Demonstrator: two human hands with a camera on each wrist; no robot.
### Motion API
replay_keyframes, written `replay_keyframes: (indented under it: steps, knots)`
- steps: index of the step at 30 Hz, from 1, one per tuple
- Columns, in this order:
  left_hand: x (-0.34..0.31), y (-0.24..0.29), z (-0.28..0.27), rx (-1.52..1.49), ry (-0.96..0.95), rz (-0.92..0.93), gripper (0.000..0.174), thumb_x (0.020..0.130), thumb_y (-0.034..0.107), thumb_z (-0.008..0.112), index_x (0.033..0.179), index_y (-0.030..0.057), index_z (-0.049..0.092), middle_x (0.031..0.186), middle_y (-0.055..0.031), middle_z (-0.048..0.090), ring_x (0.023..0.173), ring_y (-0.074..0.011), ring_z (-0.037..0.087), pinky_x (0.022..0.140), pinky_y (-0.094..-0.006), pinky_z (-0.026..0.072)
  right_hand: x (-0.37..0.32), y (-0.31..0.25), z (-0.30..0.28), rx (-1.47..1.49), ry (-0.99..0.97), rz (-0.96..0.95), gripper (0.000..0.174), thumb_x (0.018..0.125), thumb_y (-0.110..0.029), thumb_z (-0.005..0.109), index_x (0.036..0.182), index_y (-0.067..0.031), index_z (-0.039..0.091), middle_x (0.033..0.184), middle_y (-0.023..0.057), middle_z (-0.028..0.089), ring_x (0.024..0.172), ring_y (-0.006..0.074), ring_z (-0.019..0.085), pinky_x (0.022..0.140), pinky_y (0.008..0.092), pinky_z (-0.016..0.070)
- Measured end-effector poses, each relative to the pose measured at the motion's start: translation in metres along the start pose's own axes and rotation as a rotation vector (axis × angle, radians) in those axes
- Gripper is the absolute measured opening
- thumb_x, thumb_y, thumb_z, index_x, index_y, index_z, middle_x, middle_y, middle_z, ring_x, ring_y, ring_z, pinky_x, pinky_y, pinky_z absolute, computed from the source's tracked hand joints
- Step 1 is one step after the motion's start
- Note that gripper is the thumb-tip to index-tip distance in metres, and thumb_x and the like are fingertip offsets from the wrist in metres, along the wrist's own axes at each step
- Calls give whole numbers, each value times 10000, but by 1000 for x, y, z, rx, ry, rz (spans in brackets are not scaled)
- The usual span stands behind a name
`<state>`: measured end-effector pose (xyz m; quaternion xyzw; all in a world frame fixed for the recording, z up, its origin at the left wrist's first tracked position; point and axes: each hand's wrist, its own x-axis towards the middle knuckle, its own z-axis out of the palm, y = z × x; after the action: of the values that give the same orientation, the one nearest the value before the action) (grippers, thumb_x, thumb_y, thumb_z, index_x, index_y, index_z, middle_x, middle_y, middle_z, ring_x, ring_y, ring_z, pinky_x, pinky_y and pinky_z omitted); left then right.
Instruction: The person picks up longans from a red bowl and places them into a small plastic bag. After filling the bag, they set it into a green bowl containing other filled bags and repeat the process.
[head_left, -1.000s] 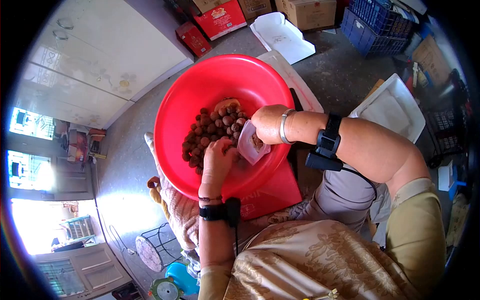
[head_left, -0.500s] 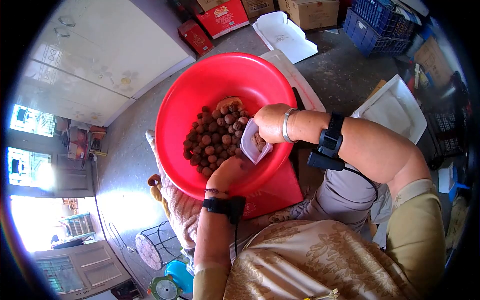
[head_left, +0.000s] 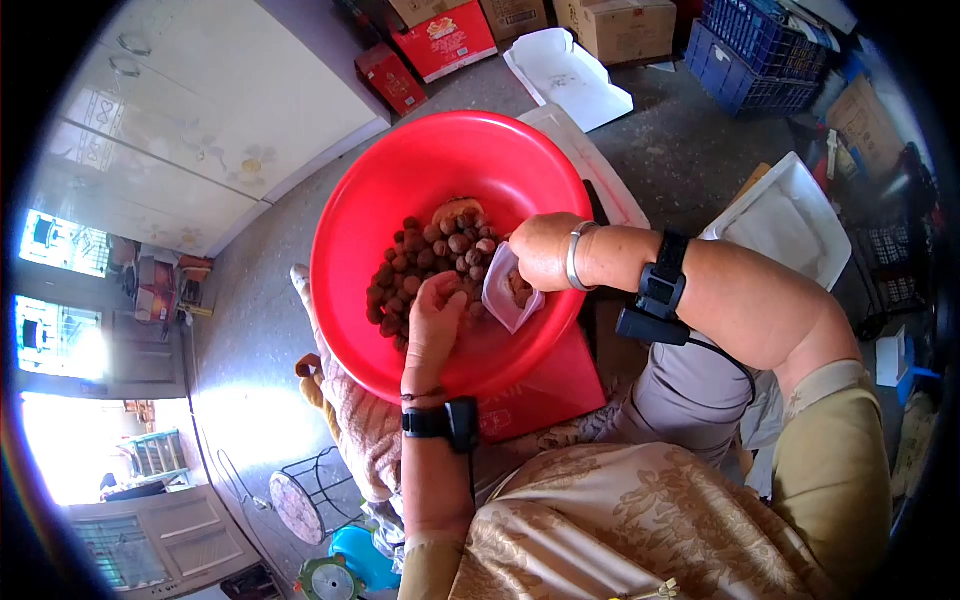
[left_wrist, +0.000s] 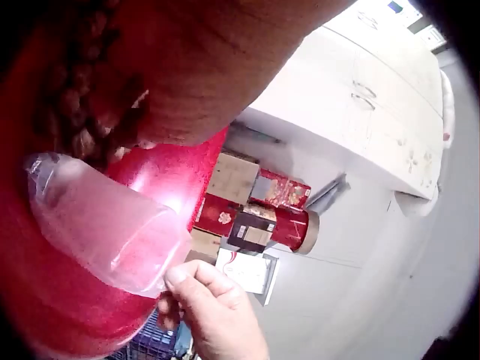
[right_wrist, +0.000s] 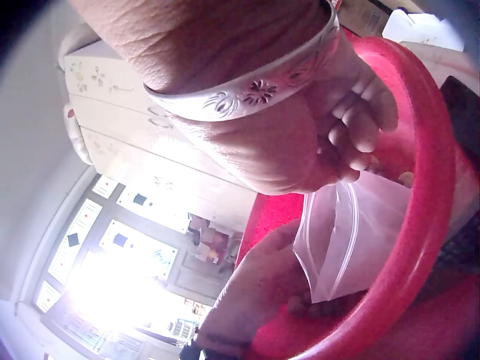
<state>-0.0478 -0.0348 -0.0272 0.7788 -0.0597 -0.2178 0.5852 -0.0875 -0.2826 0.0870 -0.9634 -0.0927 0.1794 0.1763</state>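
A large red basin [head_left: 350,180] holds a heap of brown, round, nut-like pieces [head_left: 410,240]. My left hand [head_left: 435,320] is over the near side of the heap, its fingertips among the pieces; whether they grip one is hidden. With my right hand [head_left: 545,250] I pinch the rim of a clear plastic bag [head_left: 500,300] at the basin's right side. Some brown pieces lie inside the bag. In the left wrist view the right thumb and fingers [left_wrist: 180,281] pinch the bag's edge [left_wrist: 112,232]. The right wrist view shows the bag [right_wrist: 352,240] hanging with its mouth towards the left hand [right_wrist: 262,285].
A red box [head_left: 540,390] lies under the basin's near side. White trays [head_left: 570,80] [head_left: 785,220] lie beyond and to the right. Cardboard boxes [head_left: 630,30] and blue crates [head_left: 750,60] stand at the back. A white cabinet [head_left: 190,120] is on the left.
My left hand moved from the heap towards the near side of the bag, then back up and left over the pieces. My right hand and the bag have stayed nearly in place.
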Motion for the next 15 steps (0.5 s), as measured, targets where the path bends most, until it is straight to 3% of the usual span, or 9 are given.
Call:
replay_keyframes:
  steps: [2, 9, 12, 14, 15]
  knots:
    - [0, 3, -2, -191, 48, 106, 319, 965, 64, 597, 1281, 30, 565, 1056, -63, 675, 746, -108, 614, 662, -238, 521, 2, 2, 2, -21, -6, -3, 219, 804, -114, 573, 931, -13, 719, 930, 219, 712, 878, 387, 696, 803, 459, 547]
    - [-13, 27, 2, -398, 80, 139, 296, 950, 65, 647, 1242, 45, 600, 1033, -33, 690, 784, -97, 625, 685, -232, 529, 3, 1, 1, -4, -19, 5, 212, 802, -122, 576, 920, -21, 719, 916, 216, 713, 872, 390, 694, 797, 464, 545]
    - [-16, 28, 2, -401, -3, 188, 301, 939, 63, 667, 1233, 43, 607, 1046, -35, 696, 828, -95, 630, 726, -237, 537, 4, 2, 3, 6, 10, -20, 217, 800, -127, 577, 923, -22, 721, 914, 217, 713, 874, 392, 694, 799, 465, 545]
    - [-19, 34, 4, -328, -6, 184, 300, 933, 54, 671, 1226, 32, 610, 1089, -49, 697, 927, -113, 641, 842, -263, 536, 8, 3, 6, -13, 4, -16, 221, 801, -130, 576, 927, -21, 721, 917, 221, 712, 880, 393, 694, 802, 465, 545]
    - [-21, 38, 5, -329, -8, 186, 300, 933, 54, 671, 1226, 32, 610, 1089, -49, 697, 927, -113, 641, 842, -263, 536, 8, 3, 6, -15, 5, -14, 221, 801, -130, 576, 927, -21, 721, 917, 221, 712, 880, 393, 694, 802, 465, 545]
